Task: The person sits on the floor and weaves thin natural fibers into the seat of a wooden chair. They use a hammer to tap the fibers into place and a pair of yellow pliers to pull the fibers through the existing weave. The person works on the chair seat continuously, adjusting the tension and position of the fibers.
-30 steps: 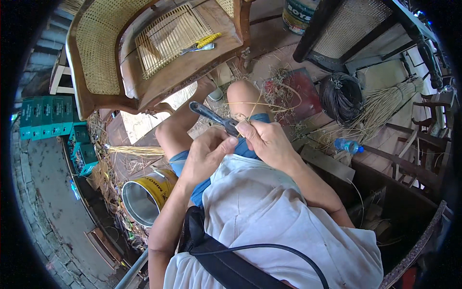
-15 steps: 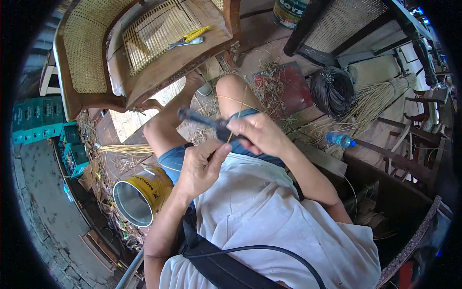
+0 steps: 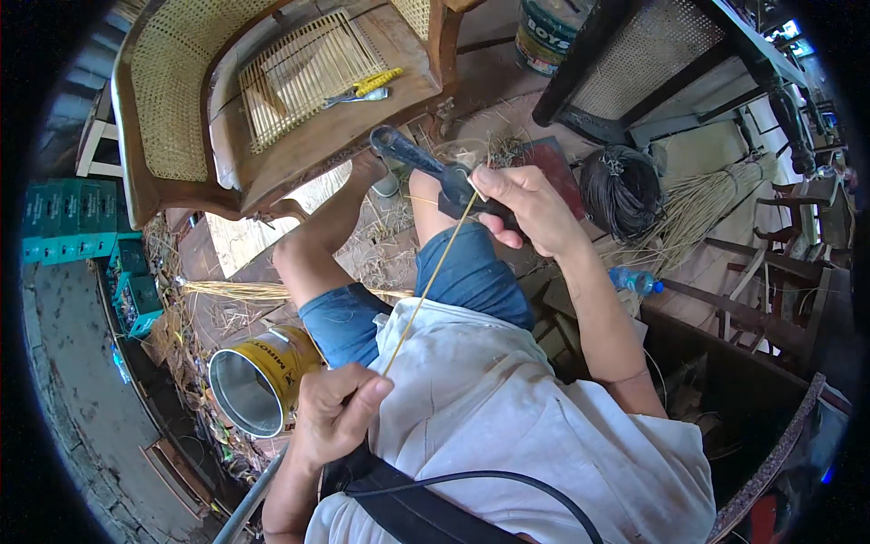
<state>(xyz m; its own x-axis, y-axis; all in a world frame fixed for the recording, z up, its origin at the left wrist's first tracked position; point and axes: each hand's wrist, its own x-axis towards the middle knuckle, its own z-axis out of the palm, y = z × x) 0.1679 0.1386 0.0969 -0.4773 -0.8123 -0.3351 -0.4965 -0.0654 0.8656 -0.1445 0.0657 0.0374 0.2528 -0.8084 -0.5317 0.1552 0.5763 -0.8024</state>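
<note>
My right hand (image 3: 535, 208) is closed round a dark hand tool (image 3: 415, 156) with a rounded, loop-like end pointing to the far left. Its thumb presses a thin tan cane strip (image 3: 428, 292) against the tool. From there the strip runs straight and taut down to my left hand (image 3: 340, 412), whose fingers are closed on it beside my white shirt. Part of the tool lies hidden behind my right fingers, so its exact kind does not show.
Ahead stands a wooden chair (image 3: 335, 150) with a partly woven seat, pliers (image 3: 362, 88) lying on it. A yellow bucket (image 3: 288, 358) stands at left. Rightward are a black coil (image 3: 620, 188), a cane bundle (image 3: 711, 204) and a plastic bottle (image 3: 636, 281). Cane scraps litter the floor.
My left hand has drawn back toward my body, lengthening the visible strip. My right hand, with the tool, has moved farther forward and right.
</note>
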